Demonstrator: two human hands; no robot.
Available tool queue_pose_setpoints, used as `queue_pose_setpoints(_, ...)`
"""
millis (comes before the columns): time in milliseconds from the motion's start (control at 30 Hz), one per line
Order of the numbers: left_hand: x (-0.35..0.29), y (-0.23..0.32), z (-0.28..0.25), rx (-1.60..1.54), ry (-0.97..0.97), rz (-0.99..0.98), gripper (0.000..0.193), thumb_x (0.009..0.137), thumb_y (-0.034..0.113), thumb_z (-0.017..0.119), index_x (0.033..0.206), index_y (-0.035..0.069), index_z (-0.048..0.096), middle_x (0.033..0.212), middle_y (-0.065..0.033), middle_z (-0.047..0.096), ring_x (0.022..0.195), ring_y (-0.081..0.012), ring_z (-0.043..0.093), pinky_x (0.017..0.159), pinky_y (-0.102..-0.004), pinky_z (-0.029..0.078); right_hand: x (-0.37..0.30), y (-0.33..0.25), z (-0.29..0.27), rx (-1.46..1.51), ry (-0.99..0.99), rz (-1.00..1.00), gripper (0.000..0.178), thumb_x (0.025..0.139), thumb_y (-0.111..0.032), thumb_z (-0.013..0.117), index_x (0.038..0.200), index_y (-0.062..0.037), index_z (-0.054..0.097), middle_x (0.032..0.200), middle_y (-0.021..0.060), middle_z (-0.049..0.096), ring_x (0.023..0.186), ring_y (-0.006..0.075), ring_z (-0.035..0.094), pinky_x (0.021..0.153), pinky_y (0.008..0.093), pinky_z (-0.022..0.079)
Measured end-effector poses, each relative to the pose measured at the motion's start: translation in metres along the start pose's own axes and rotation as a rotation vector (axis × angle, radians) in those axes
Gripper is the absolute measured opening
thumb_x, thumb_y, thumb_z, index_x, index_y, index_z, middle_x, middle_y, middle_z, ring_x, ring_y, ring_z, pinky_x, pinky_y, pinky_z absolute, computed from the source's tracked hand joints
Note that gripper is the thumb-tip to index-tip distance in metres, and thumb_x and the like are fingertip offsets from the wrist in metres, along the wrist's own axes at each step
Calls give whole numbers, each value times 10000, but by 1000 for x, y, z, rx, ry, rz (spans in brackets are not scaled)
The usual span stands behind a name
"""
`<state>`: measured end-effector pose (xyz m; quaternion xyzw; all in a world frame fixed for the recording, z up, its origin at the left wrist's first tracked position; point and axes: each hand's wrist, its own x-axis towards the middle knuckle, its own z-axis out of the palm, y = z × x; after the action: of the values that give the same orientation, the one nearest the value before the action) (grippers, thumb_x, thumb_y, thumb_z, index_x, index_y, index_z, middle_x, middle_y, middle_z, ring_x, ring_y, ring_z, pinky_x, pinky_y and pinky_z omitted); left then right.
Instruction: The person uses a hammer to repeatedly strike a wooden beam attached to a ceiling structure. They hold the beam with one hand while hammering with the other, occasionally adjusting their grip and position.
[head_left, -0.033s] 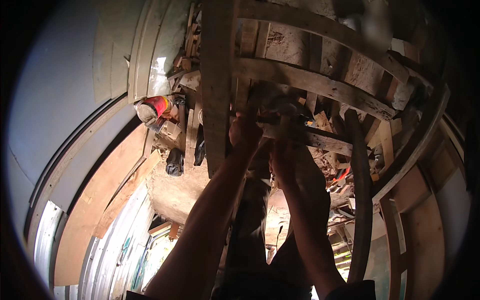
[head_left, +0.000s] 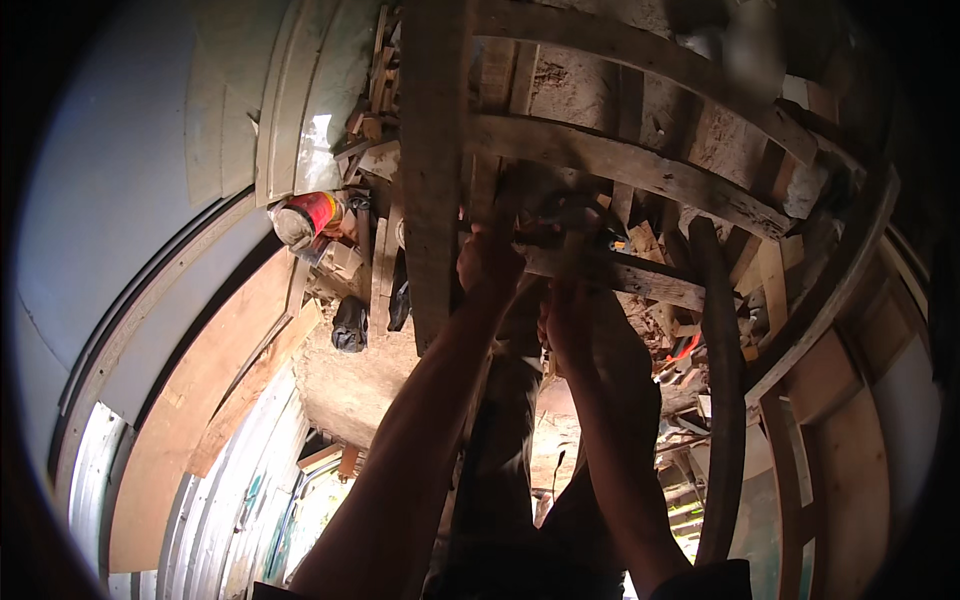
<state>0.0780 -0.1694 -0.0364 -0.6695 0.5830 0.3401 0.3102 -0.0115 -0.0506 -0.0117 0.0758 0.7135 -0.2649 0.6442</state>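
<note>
In the middle, my left hand [head_left: 490,265] is closed beside a thick upright-running wooden beam [head_left: 432,170]. A dark object [head_left: 540,239] sticks out to the right of its fingers, too shadowed to name. My right hand [head_left: 566,318], a little lower and to the right, is also closed, with its fingers wrapped. A dim, handle-like shape [head_left: 576,245] rises from above it, its far end lost in shadow. Both hands are close to a short wooden crosspiece [head_left: 655,283] of a timber frame. What either hand grips is mostly hidden.
More frame crosspieces [head_left: 630,160] span the far side, and a curved timber [head_left: 716,400] stands at right. Scrap wood litters the ground. A red container [head_left: 318,211] and a black bundle [head_left: 349,325] lie at left, near leaning boards [head_left: 200,400].
</note>
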Motion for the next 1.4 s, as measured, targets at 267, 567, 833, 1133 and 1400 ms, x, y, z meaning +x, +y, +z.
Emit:
queue_pose_setpoints(267,9,-8,5,-128,23,-61,526,778,161,618,1197,-115,461,988,-266,657,919,-386,686,777,-460,569,-31,-70,-24,-1091,-23,-730,307,987,-357,501,1054,-58,507,775,170,593,632,329,595,548,428,485)
queue_pose_setpoints(567,8,-18,10,122,-20,295,459,888,283,576,1204,-43,509,1281,-335,477,1142,-399,572,925,-456,506,59,-34,-105,-1156,-265,-774,404,950,-370,561,1176,-40,506,872,228,631,770,412,646,655,500,522)
queue_pose_setpoints(833,-104,-20,-54,-318,52,470,712,854,156,602,1429,-69,248,1445,-335,287,1344,-448,342,1100,-464,344,81,-96,-118,-1480,-430,-1234,309,896,-350,662,993,-70,576,813,122,645,640,272,667,516,384,529)
queue_pose_setpoints(1133,-113,-58,-35,-174,33,660,789,688,-6,666,1392,-98,321,1478,-282,285,1393,-413,286,1123,-434,334,91,-121,-101,-1738,-595,-1272,307,894,-369,652,895,-88,529,758,97,604,640,306,647,523,422,524)
queue_pose_setpoints(1400,-116,-58,-34,-231,3,615,753,665,-47,610,1372,-98,356,1465,-276,314,1392,-412,292,1104,-434,364,74,-136,-94,-1596,-593,-1219,312,873,-337,685,914,-67,534,728,118,595,648,315,643,545,428,523)
